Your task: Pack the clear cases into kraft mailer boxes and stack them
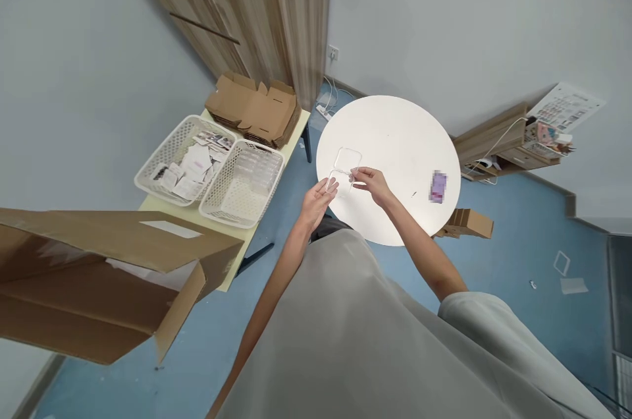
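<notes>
A clear plastic case [346,162] lies open on the round white table [395,136], near its left edge. My left hand [320,199] holds the case's near half from the left, fingers curled under its edge. My right hand [371,182] pinches the near right edge of the same case between thumb and fingers. Both hands sit over the table's front left part.
A purple item [438,186] lies on the table's right side. Two white baskets [207,165] with cards and clear cases stand on a yellow side table, flat cardboard blanks [254,109] behind them. A large open carton [99,274] sits at left. Small cardboard boxes [469,223] lie by the table's right.
</notes>
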Motion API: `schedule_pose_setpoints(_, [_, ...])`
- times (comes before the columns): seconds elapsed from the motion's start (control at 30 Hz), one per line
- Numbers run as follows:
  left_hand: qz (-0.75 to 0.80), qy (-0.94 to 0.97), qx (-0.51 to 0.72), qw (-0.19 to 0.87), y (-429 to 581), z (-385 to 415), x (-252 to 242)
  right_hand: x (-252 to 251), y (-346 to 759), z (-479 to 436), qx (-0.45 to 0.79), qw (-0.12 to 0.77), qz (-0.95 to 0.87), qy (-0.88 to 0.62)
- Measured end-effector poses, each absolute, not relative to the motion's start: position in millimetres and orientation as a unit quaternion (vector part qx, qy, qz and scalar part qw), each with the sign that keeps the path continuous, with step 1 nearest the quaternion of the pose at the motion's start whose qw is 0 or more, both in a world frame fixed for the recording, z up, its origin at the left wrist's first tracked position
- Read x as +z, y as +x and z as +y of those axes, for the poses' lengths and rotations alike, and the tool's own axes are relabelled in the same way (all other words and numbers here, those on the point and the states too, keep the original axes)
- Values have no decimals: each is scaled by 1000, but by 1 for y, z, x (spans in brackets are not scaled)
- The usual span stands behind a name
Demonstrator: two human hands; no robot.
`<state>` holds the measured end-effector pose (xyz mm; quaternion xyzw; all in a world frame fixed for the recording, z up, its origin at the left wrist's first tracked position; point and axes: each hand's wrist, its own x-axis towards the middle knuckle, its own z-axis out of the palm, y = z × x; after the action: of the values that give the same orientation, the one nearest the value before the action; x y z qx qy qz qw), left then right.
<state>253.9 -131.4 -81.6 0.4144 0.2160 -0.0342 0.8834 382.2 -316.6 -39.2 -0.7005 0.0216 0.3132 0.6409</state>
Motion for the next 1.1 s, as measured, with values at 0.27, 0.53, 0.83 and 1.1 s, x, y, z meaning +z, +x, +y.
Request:
schedule_pose_setpoints(0.27, [327,427,-45,842,279,-70,-79,-124,451,-288,343,615,134,-697])
schedule_pose_setpoints(0.53, [385,418,-28,822,310,-27,-81,-175,498,-277,360,533,226,-731])
schedule_pose_setpoints(0.83, [404,409,-27,818,333,-6,-84,-189,515,-283,372,478,225,-763])
schedule_pose_setpoints(1.1, [437,382,34,813,326,16,-82,-181,528,-279,399,397,183,-806])
